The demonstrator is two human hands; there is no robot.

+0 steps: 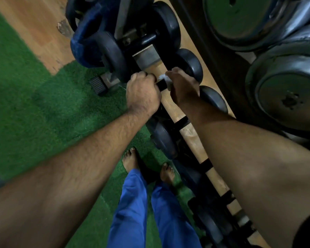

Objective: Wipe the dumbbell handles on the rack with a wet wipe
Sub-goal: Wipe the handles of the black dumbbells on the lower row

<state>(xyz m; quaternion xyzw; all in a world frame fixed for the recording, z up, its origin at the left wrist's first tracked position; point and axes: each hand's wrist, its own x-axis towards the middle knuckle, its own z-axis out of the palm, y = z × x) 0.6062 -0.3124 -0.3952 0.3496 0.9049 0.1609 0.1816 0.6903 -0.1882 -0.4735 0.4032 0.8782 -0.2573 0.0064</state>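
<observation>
left hand (pixel 143 91) grips the dumbbell handle (pixel 161 85); right hand (pixel 183 86) presses a wet wipe (pixel 164 77) against it. handles further along the rack (pixel 193 138) appear yet to be wiped.

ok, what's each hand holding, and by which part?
Left hand grips the dumbbell handle at its left end. Right hand holds the wipe bunched against the handle's right part.

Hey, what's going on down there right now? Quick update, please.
Left hand grips the dumbbell handle. Right hand holds the wipe against that handle. Nothing in the way.
</observation>
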